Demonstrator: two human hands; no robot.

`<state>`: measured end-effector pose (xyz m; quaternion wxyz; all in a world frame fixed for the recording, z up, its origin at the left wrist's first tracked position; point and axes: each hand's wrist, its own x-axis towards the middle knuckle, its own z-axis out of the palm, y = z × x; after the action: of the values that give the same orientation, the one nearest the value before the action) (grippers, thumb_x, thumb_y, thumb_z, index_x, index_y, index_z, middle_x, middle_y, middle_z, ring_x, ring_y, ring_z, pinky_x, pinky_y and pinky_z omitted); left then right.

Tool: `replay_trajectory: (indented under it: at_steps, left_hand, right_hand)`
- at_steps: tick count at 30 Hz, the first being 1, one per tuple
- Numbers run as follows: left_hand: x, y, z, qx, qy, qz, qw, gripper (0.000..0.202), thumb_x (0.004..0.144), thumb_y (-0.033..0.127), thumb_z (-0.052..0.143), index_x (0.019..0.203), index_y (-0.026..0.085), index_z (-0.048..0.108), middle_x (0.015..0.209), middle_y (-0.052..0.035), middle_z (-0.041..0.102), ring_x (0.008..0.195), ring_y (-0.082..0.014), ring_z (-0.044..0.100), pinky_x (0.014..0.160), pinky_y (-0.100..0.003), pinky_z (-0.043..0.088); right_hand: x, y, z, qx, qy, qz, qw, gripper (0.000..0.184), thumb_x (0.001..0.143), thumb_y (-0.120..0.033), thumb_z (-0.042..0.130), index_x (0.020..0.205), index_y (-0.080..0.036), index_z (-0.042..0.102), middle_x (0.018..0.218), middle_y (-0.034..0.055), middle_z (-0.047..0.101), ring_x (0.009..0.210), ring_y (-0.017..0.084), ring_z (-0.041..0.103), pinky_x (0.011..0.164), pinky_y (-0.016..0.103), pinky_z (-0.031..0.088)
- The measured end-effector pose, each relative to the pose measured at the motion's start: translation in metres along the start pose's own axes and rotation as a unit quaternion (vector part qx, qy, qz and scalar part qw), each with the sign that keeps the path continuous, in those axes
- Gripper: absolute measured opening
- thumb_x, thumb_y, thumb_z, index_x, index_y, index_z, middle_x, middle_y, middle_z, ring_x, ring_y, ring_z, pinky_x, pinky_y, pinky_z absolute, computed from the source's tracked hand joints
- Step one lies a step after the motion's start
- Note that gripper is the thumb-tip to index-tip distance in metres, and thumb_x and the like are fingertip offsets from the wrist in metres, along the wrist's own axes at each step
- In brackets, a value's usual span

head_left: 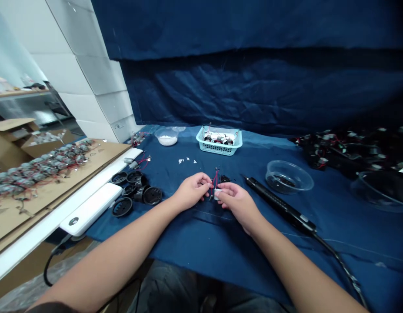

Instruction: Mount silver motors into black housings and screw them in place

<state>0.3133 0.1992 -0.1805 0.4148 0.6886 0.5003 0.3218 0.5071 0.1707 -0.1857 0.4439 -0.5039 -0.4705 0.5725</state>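
Note:
My left hand (192, 190) and my right hand (235, 200) meet at the middle of the blue cloth. Between their fingertips they pinch a small silver motor (217, 194) with red and black wires (215, 177) standing up from it. The left fingers close on the wires, the right fingers on the motor body. Just left of my left hand lie several round black housings (136, 191). A black electric screwdriver (279, 204) with a cable lies right of my right hand.
A light green basket (218, 141) with wired parts and a bowl of white bits (167, 136) stand at the back. A clear bowl (288, 176) sits right. Black wired assemblies (344, 150) pile far right. Cardboard with several motors (38, 167) lies left, beside a white bar (90, 208).

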Motion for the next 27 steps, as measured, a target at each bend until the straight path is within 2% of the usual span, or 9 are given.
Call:
replay_trajectory:
  at_steps: [2, 4, 7, 11, 14, 17, 27]
  left_hand:
    - [0.004, 0.005, -0.009, 0.08, 0.022, -0.005, 0.997, 0.018, 0.102, 0.028, 0.051, 0.113, 0.02, 0.062, 0.105, -0.0057, 0.076, 0.081, -0.0159, 0.075, 0.069, -0.028, 0.058]
    - [0.014, 0.012, -0.024, 0.176, 0.041, -0.013, 0.983, 0.014, 0.103, 0.027, 0.056, 0.109, 0.019, 0.066, 0.103, -0.0055, 0.076, 0.089, -0.018, 0.074, 0.081, -0.033, 0.06]
    - [0.04, 0.021, -0.048, 0.315, 0.044, -0.047, 0.947, 0.019, 0.102, 0.035, 0.069, 0.108, 0.016, 0.071, 0.109, -0.0076, 0.074, 0.105, -0.0227, 0.071, 0.098, -0.044, 0.059]
    - [0.08, 0.022, -0.067, 0.436, 0.035, -0.1, 0.894, 0.032, 0.104, 0.04, 0.07, 0.125, 0.016, 0.07, 0.128, -0.011, 0.071, 0.116, -0.0257, 0.069, 0.102, -0.049, 0.059]
    - [0.097, 0.019, -0.068, 0.487, 0.019, -0.105, 0.867, 0.034, 0.104, 0.04, 0.07, 0.129, 0.016, 0.069, 0.133, -0.0118, 0.069, 0.118, -0.0262, 0.069, 0.102, -0.049, 0.06]
    - [0.104, 0.016, -0.067, 0.517, 0.001, -0.087, 0.851, 0.034, 0.105, 0.04, 0.069, 0.13, 0.017, 0.069, 0.135, -0.0121, 0.069, 0.12, -0.0267, 0.069, 0.103, -0.05, 0.06]
    - [0.113, 0.015, -0.067, 0.547, -0.026, -0.103, 0.831, 0.036, 0.105, 0.041, 0.069, 0.13, 0.016, 0.069, 0.135, -0.0123, 0.07, 0.121, -0.0271, 0.069, 0.105, -0.051, 0.059]
  right_hand:
    - [0.0, -0.002, 0.0, 0.011, -0.005, 0.007, 1.0, 0.051, 0.07, -0.046, 0.092, 0.107, -0.015, 0.076, 0.09, 0.0069, 0.078, 0.071, 0.015, 0.068, 0.063, 0.026, 0.052]
    - [-0.001, -0.004, -0.001, 0.022, -0.012, 0.013, 1.0, 0.045, 0.073, -0.046, 0.09, 0.103, -0.015, 0.079, 0.089, 0.0077, 0.078, 0.071, 0.015, 0.068, 0.064, 0.026, 0.053]
    - [0.0, -0.003, 0.0, 0.034, -0.026, 0.017, 0.999, 0.041, 0.075, -0.046, 0.088, 0.101, -0.015, 0.081, 0.086, 0.0074, 0.077, 0.071, 0.016, 0.068, 0.064, 0.026, 0.053]
    - [0.004, 0.001, 0.002, 0.039, -0.029, 0.015, 0.999, 0.041, 0.07, -0.044, 0.089, 0.098, -0.016, 0.08, 0.084, 0.0061, 0.077, 0.07, 0.015, 0.068, 0.062, 0.025, 0.052]
    - [0.006, 0.002, 0.004, 0.043, -0.026, 0.016, 0.999, 0.038, 0.067, -0.043, 0.09, 0.093, -0.017, 0.078, 0.08, 0.0057, 0.077, 0.069, 0.016, 0.068, 0.06, 0.025, 0.052]
    - [0.005, -0.002, 0.005, 0.051, -0.028, 0.017, 0.998, 0.037, 0.067, -0.043, 0.089, 0.091, -0.017, 0.076, 0.079, 0.005, 0.076, 0.069, 0.016, 0.069, 0.06, 0.025, 0.052]
    - [0.002, -0.008, 0.005, 0.049, -0.025, 0.031, 0.998, 0.028, 0.074, -0.037, 0.082, 0.093, -0.017, 0.073, 0.079, 0.0024, 0.073, 0.069, 0.014, 0.067, 0.06, 0.024, 0.053]
